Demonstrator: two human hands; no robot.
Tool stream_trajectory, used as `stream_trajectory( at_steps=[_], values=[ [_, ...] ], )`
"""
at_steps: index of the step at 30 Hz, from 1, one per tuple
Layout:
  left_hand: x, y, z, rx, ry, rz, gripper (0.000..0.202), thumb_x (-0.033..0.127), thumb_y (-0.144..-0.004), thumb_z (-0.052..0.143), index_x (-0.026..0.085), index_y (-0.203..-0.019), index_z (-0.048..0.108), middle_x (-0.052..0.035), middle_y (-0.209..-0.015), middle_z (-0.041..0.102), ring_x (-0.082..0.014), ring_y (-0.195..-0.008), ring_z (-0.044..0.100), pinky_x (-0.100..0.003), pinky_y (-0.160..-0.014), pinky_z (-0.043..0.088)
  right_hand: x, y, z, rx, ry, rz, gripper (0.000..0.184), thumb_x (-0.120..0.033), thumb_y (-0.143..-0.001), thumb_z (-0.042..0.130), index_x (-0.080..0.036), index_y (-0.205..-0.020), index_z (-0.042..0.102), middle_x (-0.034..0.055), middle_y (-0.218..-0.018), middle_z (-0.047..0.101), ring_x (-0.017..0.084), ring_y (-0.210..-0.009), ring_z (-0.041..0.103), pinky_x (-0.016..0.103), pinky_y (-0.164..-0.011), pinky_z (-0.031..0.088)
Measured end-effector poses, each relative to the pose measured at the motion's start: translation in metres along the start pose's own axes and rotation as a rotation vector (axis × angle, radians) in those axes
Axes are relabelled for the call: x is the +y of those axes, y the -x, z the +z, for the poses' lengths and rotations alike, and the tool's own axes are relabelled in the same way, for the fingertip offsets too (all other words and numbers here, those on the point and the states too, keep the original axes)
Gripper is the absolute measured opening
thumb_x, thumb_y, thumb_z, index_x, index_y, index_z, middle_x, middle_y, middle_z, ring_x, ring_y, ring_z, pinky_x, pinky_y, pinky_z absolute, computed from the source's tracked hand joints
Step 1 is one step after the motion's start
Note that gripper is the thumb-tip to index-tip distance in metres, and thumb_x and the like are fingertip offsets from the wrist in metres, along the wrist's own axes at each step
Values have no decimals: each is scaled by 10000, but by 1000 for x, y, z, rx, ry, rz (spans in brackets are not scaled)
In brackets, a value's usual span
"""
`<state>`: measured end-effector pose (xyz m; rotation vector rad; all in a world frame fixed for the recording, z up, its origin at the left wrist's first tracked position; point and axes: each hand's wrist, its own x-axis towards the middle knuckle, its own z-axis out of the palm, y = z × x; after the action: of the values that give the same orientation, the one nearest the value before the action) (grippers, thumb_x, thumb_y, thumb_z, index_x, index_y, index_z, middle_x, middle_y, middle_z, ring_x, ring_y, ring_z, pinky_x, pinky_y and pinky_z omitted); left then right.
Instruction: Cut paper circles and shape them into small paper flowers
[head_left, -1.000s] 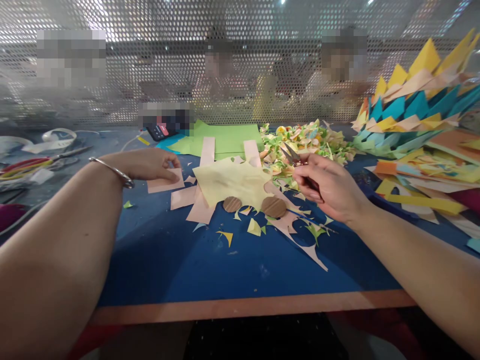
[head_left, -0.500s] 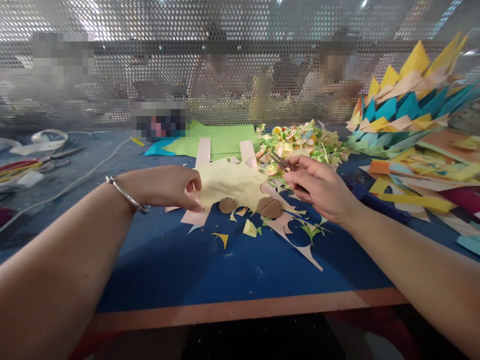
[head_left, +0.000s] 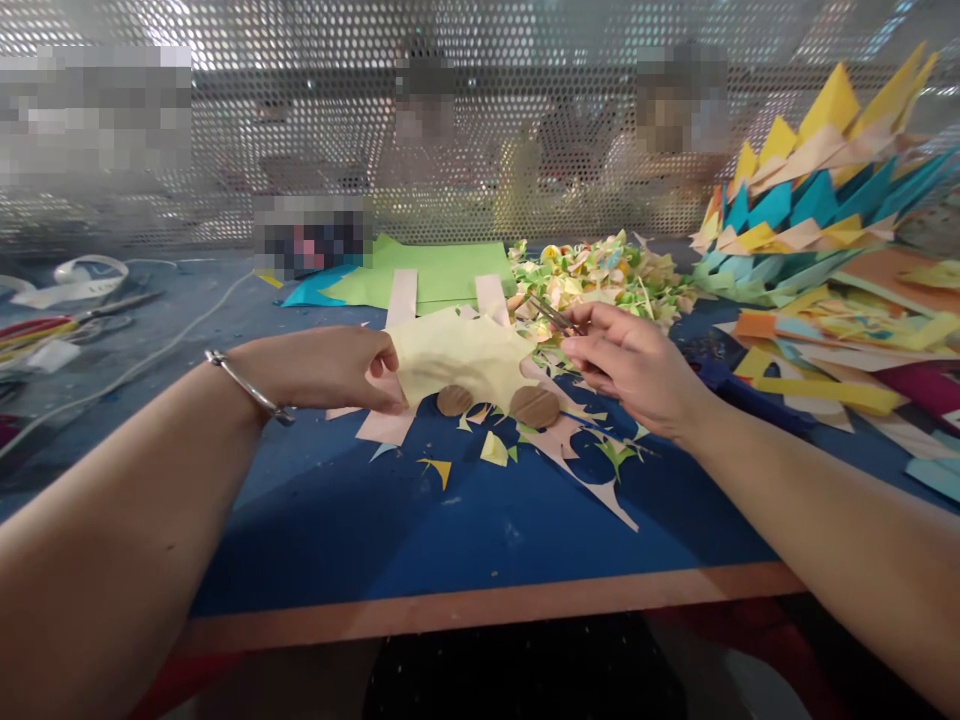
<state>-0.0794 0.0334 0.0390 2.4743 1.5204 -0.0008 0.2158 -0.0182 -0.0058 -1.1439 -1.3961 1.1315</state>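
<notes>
My left hand (head_left: 349,370), with a silver bangle at the wrist, is closed in a pinch on the left edge of a pale yellow paper sheet (head_left: 457,355). Curved notches mark the sheet's edges. In my right hand (head_left: 630,365), thumb and fingers close round a thin metal tool (head_left: 551,312) with two narrow prongs; its kind is unclear. The prongs point up and left, near the sheet's right end. Two round brown corrugated discs (head_left: 454,400) are at the sheet's lower edge. Pink paper strips (head_left: 403,297) lie around the sheet.
Paper scraps (head_left: 600,275) are heaped behind my right hand. Green paper (head_left: 450,268) lies at the back. A layered folded-paper piece (head_left: 817,210) stands right, above loose strips (head_left: 832,390). Pliers-like blue handles (head_left: 750,395) lie nearby. A white cord (head_left: 150,365) crosses left. Behind is a perforated screen (head_left: 480,190).
The view has shifted slightly. Both hands keep their holds on the paper and the metal tool, and little else differs.
</notes>
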Motion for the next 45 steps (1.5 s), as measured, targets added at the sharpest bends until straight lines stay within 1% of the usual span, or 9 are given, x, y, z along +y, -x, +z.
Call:
stream_trajectory(
  at_steps=[3, 6, 20, 25, 31, 35, 38, 42, 45],
  values=[
    [5, 0, -5, -225, -39, -27, 425, 550, -702, 651, 216, -965, 652, -77, -896, 731, -224, -724, 655, -273, -563, 412, 0, -1, 0, -3, -11, -8, 117, -206, -829, 625, -188, -931, 571, -78, -588, 403, 34, -430, 276, 229, -408, 158],
    [10, -1, -8, -296, -20, -30, 362, 541, -712, 637, 227, -892, 651, -80, -902, 726, -234, -749, 656, -283, -573, 417, 1, -1, 1, -12, -21, -4, 119, -192, -825, 626, -187, -933, 575, -79, -595, 395, 32, -429, 268, 227, -406, 156],
    [11, 6, -5, -171, -76, -60, 313, 480, -618, 706, 243, -821, 688, -79, -790, 720, -268, -683, 640, -308, -552, 354, 9, -5, -1, -12, 10, -7, 146, -226, -832, 646, -191, -954, 575, -80, -610, 389, 35, -448, 270, 224, -394, 158],
    [13, 7, -5, -158, -20, -48, 268, 426, -630, 723, 220, -788, 658, -50, -735, 706, -210, -621, 601, -277, -545, 317, 9, -4, 1, -21, 1, -9, 141, -197, -832, 640, -181, -957, 577, -76, -619, 400, 30, -450, 282, 222, -389, 154],
    [10, 3, -3, -322, 87, 8, 150, 391, -696, 665, 242, -705, 651, -34, -653, 682, -207, -587, 600, -285, -538, 329, 8, -3, 3, -17, 24, -8, 134, -200, -844, 633, -182, -968, 586, -70, -626, 422, 35, -461, 313, 211, -395, 187],
    [3, 3, -8, -342, 168, 35, 128, 280, -697, 646, 205, -613, 585, -19, -563, 636, -187, -544, 581, -270, -521, 334, 8, -3, 4, -16, -4, -1, 124, -178, -841, 632, -184, -956, 587, -72, -624, 415, 33, -456, 296, 210, -389, 177],
    [-7, 6, -20, -320, 230, -25, 214, 272, -696, 663, 192, -578, 503, 1, -530, 602, -169, -519, 575, -244, -488, 337, 8, -5, 2, -27, -64, -23, 126, -182, -841, 636, -183, -958, 588, -68, -653, 422, 25, -445, 282, 212, -386, 168],
    [-7, 8, -29, -27, 212, -22, 194, 257, -712, 652, 189, -610, 502, 28, -546, 611, -122, -508, 552, -209, -452, 325, 6, -5, 2, -51, -94, -48, 111, -231, -859, 642, -172, -941, 595, -63, -647, 427, 21, -426, 274, 219, -376, 147],
    [13, 4, -19, 115, 473, 44, 201, 260, -785, 624, 195, -676, 469, -5, -637, 655, -139, -615, 637, -201, -494, 406, 1, -2, 5, -56, -77, -72, 148, -302, -871, 655, -180, -861, 572, -63, -626, 422, 28, -425, 286, 223, -370, 145]
  ],
)
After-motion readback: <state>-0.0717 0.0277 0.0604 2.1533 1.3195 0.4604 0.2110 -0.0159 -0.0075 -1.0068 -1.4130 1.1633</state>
